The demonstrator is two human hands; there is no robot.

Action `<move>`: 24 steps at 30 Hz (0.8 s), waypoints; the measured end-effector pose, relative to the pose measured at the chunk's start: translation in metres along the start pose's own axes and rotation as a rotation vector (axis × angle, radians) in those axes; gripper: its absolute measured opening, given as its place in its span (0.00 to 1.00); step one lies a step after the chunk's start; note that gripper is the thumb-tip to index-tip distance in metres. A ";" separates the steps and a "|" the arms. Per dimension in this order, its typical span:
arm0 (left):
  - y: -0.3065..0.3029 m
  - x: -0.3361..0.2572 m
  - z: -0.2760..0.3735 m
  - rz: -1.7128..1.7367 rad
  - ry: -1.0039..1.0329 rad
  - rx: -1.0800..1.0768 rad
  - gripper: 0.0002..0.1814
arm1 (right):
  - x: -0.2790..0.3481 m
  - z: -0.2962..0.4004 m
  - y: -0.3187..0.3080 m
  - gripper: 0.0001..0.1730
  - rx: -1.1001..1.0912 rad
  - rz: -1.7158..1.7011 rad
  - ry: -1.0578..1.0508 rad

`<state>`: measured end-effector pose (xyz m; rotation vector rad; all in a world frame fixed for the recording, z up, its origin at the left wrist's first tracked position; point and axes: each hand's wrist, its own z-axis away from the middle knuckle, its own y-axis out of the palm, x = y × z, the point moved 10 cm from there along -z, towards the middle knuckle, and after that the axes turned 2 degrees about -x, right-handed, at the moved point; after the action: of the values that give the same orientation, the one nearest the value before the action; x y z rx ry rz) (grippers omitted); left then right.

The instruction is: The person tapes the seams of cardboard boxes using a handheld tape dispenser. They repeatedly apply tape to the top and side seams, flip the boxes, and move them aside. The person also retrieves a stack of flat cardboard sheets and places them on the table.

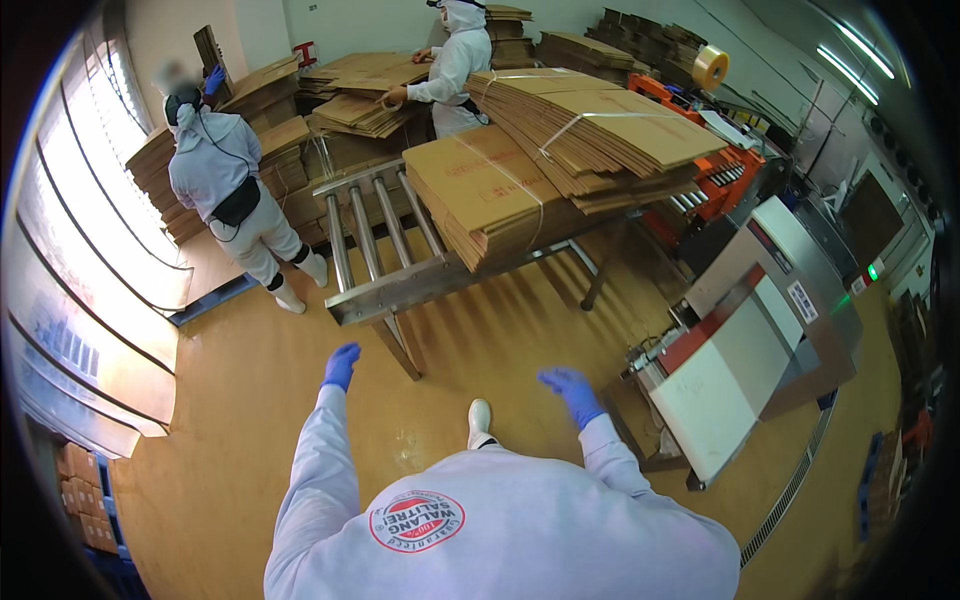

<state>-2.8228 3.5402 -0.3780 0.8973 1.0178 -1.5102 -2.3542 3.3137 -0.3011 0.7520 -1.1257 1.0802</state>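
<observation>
My left hand [342, 366], in a blue glove, hangs over the floor just short of the near left corner of a steel roller conveyor [390, 289]. Nothing is in it. My right hand [573, 394], gloved the same way, is held out with fingers spread and empty, left of a white-topped machine [720, 375]. Ahead of both hands, a strapped bundle of flattened cardboard boxes [480, 169] rests on the rollers. A second strapped bundle [600, 120] leans over it at the right. Neither hand touches anything.
One co-worker [217, 165] stands by the strip curtain [97, 262], another [459, 71] behind the conveyor near cardboard stacks [367, 75]. An orange carton-sealing machine [720, 172] with a tape roll [710, 67] is at the far right. A floor drain grate [791, 480] runs along the right.
</observation>
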 end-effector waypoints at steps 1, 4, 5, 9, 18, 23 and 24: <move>0.017 -0.048 -0.010 0.039 0.040 -0.007 0.23 | 0.060 -0.016 0.011 0.16 -0.017 0.035 -0.042; 0.057 -0.138 -0.049 0.038 0.169 0.089 0.24 | 0.208 -0.068 0.030 0.15 -0.014 -0.197 -0.355; 0.070 -0.161 -0.052 0.022 0.175 0.108 0.24 | 0.241 -0.087 0.026 0.15 -0.047 -0.182 -0.456; 0.084 -0.232 -0.087 0.013 0.331 0.168 0.25 | 0.326 -0.177 0.003 0.22 -0.219 -0.391 -0.635; 0.058 -0.280 -0.207 0.165 0.186 0.196 0.24 | 0.356 -0.333 -0.017 0.25 -0.451 -0.387 -0.621; 0.104 -0.352 -0.290 0.162 0.295 0.339 0.25 | 0.356 -0.373 0.009 0.18 -0.479 -0.400 -0.400; 0.119 -0.368 -0.306 0.160 0.309 0.370 0.25 | 0.357 -0.375 0.014 0.17 -0.485 -0.415 -0.380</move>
<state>-2.6386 3.9438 -0.1633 1.4753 0.8683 -1.4751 -2.2237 3.7580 -0.0692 0.7688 -1.4049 0.2971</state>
